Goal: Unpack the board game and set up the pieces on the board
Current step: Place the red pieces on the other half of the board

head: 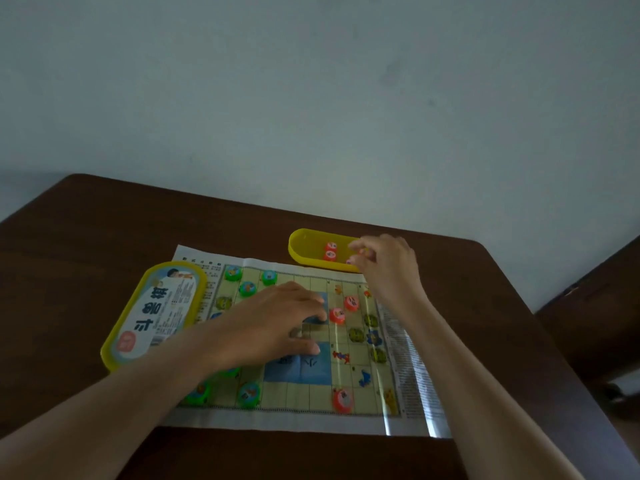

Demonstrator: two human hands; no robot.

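A paper game board (304, 375) lies flat on the brown table (86, 254). Green round pieces (247, 288) stand along its left side, red round pieces (337, 315) on its right side. My left hand (277, 323) rests flat on the middle of the board, fingers spread, holding nothing. My right hand (384, 261) hovers at the near right end of the yellow tray (304, 237), fingers curled over a red piece (350, 261); whether it grips the piece I cannot tell. Two more red pieces (330, 251) lie in the tray.
The yellow lid (152, 310) with a printed label lies face up at the board's left edge. A pale wall stands right behind the table. A dark piece of furniture (595, 323) sits to the right of the table.
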